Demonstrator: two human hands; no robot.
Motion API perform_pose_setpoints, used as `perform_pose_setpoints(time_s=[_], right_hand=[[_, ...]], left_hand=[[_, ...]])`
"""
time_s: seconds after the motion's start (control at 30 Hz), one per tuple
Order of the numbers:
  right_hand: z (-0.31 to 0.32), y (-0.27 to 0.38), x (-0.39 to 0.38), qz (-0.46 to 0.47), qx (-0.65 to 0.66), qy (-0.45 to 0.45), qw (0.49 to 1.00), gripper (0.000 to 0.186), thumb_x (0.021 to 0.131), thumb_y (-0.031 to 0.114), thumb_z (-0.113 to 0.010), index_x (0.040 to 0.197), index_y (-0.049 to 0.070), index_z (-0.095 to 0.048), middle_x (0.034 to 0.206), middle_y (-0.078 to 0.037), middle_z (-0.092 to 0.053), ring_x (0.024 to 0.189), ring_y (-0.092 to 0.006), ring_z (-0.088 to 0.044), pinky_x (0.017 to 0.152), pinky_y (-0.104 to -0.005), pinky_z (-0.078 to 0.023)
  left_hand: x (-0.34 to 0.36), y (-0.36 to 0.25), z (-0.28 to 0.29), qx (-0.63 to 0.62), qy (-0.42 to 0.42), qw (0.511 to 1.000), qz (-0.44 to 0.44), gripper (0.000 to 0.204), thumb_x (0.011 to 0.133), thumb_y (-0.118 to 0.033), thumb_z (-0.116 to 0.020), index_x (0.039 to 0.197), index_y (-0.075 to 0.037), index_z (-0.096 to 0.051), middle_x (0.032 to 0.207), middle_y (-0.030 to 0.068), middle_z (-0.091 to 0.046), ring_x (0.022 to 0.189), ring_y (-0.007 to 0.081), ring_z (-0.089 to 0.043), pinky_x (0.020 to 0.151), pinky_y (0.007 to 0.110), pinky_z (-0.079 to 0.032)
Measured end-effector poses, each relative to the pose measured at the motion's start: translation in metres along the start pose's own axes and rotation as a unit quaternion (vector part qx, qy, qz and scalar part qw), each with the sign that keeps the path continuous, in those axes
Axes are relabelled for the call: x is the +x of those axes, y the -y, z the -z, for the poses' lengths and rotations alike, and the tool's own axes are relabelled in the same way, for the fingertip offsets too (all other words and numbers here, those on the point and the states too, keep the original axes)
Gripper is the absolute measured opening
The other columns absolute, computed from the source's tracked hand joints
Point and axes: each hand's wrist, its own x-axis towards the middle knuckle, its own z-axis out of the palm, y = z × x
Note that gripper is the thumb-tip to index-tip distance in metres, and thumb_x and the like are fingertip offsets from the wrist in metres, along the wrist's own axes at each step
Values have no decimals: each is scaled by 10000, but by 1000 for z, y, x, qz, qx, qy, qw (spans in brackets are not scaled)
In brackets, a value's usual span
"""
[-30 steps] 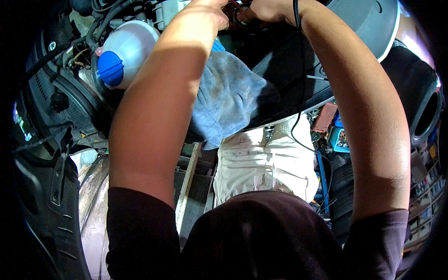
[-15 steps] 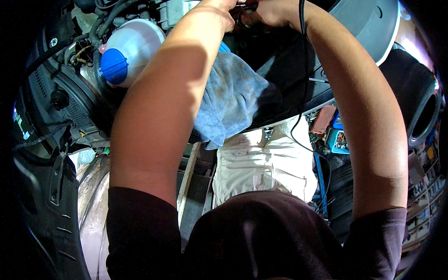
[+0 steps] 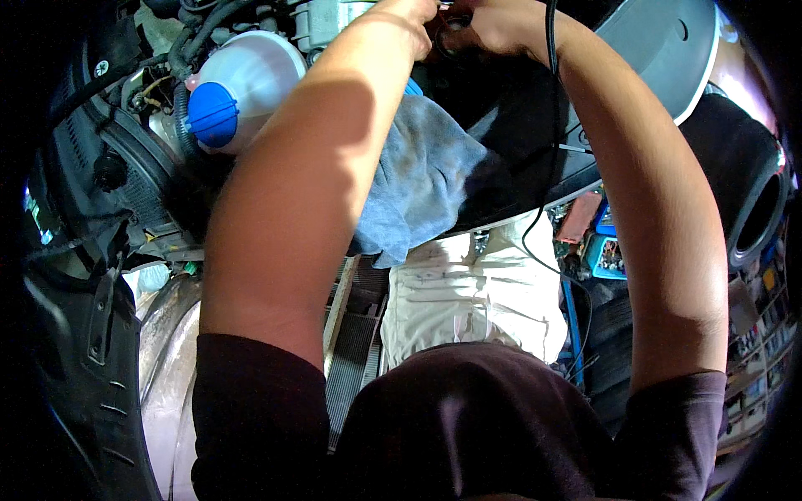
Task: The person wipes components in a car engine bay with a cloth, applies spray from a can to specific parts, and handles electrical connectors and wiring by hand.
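Both my arms stretch forward to the top edge of the view, over an opened vehicle's engine bay. My left hand (image 3: 420, 23) is partly cut off by that edge, and its fingers cannot be made out. Close beside it, my right hand (image 3: 501, 27) is curled at a dark gap among the parts; what its fingers hold is hidden. A blue-grey cloth (image 3: 426, 171) drapes over the dark panel (image 3: 522, 138) below the hands. To the left of my left forearm stands a translucent white fluid tank (image 3: 259, 71) with a blue cap (image 3: 213, 114).
A black cable (image 3: 552, 108) hangs down past my right forearm. At the right lie a tyre (image 3: 735, 175), a grey curved panel (image 3: 656, 58), a red block (image 3: 579, 219) and a blue bin (image 3: 607, 255) of small parts. Dark hoses (image 3: 200, 37) run at the upper left.
The view has shifted slightly, so the tank, the cloth and my left arm appear a little further right. My hands stay close together at the top edge.
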Motion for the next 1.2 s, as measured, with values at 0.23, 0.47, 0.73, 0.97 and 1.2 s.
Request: perform_pose_setpoints(time_s=[0.23,0.47,0.73,0.97,1.2], right_hand=[[-9,-7,-14,36,-87,-13,996,244,1020,142,-422,1068,-27,-592,1038,-199,-673,992,-325,-632,925,-374,-511],[-56,-19,-71,167,-774,-204,576,491,903,249,-808,1308,-8,-704,1116,-196,-757,947,-313,-707,924,-400,-539],[-64,-25,-75,158,-750,-221,604,506,913,246,-805,1339,-1,-686,1158,-208,-749,997,-323,-719,956,-399,-551],[-51,-20,-68,160,-752,-217,602,510,922,249,-798,1356,10,-676,1143,-201,-749,968,-304,-719,923,-392,-560],[-74,-25,-82,134,-746,-222,613,512,914,240,-804,1351,5,-678,1113,-196,-755,908,-287,-710,852,-390,-561]], left_hand=[[-23,8,-16,48,-83,994,-52,286,1076,-172,-457,1099,-9,-690,1072,174,-734,930,309,-723,857,458,-595],[-28,8,-20,84,-160,979,-99,261,1077,-129,-511,1186,46,-671,1083,207,-728,982,267,-732,920,436,-593],[5,9,4,100,-200,971,-88,289,1092,-182,-445,1078,-54,-704,1051,127,-761,928,279,-753,890,470,-623],[-11,10,-13,115,-185,972,-89,292,1092,-194,-446,1084,-73,-712,1044,130,-766,948,268,-750,872,458,-620],[-16,7,-11,99,-176,977,-73,276,1092,-185,-452,1077,-84,-709,1053,119,-760,912,258,-742,868,466,-612]])
